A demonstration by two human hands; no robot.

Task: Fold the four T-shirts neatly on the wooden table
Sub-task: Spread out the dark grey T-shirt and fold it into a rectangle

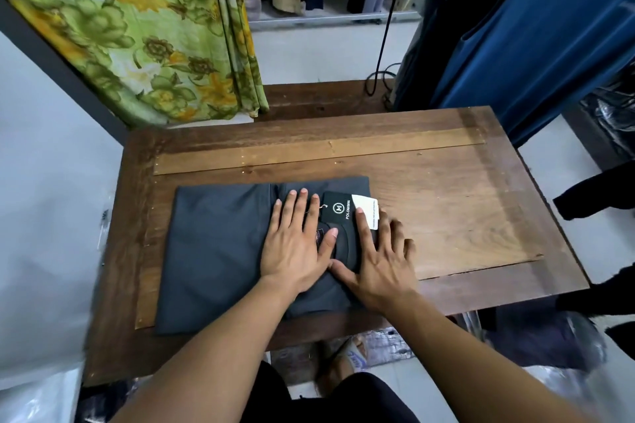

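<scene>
A dark grey T-shirt (213, 251) lies folded into a rectangle on the wooden table (464, 209), its collar end toward the right. A black and white hang tag (347, 209) sits at the collar. My left hand (299, 244) lies flat on the shirt beside the collar, fingers straight and spread. My right hand (378, 257) presses flat on the shirt's right edge, its forefinger touching the tag and its outer fingers on the bare wood. Only this one shirt shows on the table.
A green floral curtain (154, 27) hangs at the back left and blue fabric (532, 45) at the back right. A black cable (381, 55) drops behind the table. Plastic-wrapped dark items (549, 336) lie on the floor to the right.
</scene>
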